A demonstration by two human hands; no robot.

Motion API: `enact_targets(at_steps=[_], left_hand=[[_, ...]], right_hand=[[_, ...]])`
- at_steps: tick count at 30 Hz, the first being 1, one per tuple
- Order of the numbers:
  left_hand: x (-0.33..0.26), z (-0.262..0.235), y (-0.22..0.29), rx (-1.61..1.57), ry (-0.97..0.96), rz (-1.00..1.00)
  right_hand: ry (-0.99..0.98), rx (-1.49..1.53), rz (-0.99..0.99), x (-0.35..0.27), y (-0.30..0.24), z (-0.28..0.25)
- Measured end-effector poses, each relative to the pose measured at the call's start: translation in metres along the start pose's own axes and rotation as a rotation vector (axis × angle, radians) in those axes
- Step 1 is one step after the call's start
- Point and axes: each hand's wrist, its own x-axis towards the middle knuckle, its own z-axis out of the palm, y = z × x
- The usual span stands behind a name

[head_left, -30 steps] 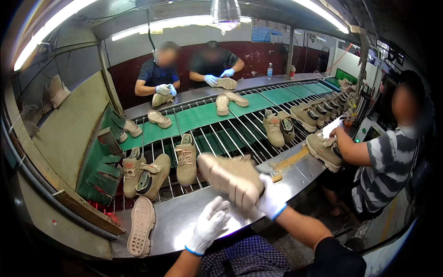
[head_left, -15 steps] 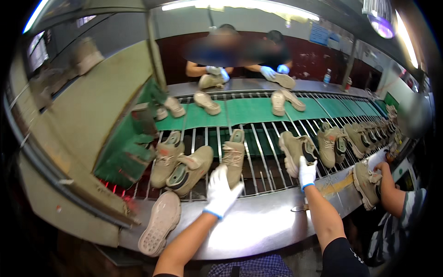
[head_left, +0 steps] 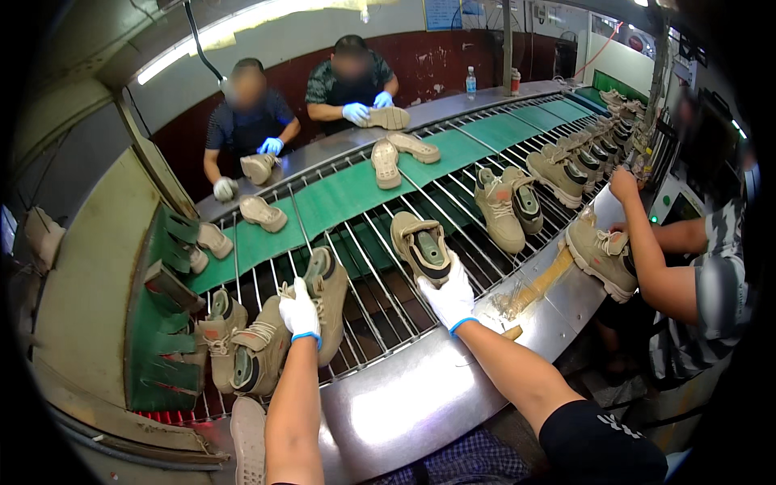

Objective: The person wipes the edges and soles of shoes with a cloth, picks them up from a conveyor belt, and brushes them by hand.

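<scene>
my left hand [head_left: 300, 312] grips one tan boot [head_left: 330, 287], my right hand [head_left: 449, 297] clasps another boot [head_left: 422, 245], seemingly mid-placement on the rods [head_left: 380, 311], both needing steadying upright next.

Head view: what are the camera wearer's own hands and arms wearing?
Both the left hand and the right hand wear a white knit glove with a blue band at the cuff. Both forearms are bare, with no sleeves, watch or markings visible on them. At the lower right, the edge of a dark short sleeve covers the right upper arm; the left upper arm is out of frame.
</scene>
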Motion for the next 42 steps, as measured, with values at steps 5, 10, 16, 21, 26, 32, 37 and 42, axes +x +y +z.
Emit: enact_targets(at_steps=[5,10,16,21,26,32,37,42], left_hand=[[-0.070,-0.063,0.062,0.112,-0.531,-0.065],[-0.157,-0.143,0.022,0.269,-0.969,0.115],[-0.241,-0.179,-0.015,0.084,-0.638,0.259],[-0.273,-0.195,-0.022,-0.211,-0.394,0.251],[-0.353,-0.196,0.007,0.272,-0.645,0.970],[-0.305,-0.181,0.045,0.306,-0.706,0.983],[-0.106,-0.303,-0.039,1.060,0.096,0.894],[-0.108,-0.326,-0.020,1.196,-0.229,0.131]], right_hand=[[-0.061,-0.015,0.058,0.001,0.005,-0.007],[-0.053,-0.095,-0.075,-0.043,-0.001,0.003],[-0.527,0.227,-0.194,-0.099,-0.084,-0.065],[-0.887,0.338,-0.092,-0.244,-0.081,-0.094],[-1.151,1.180,0.728,-0.345,-0.038,-0.134],[-0.899,1.230,0.943,-0.355,0.000,-0.189],[-0.833,1.335,0.932,-0.372,0.071,-0.152],[-0.848,1.402,1.048,-0.372,0.081,-0.149]])
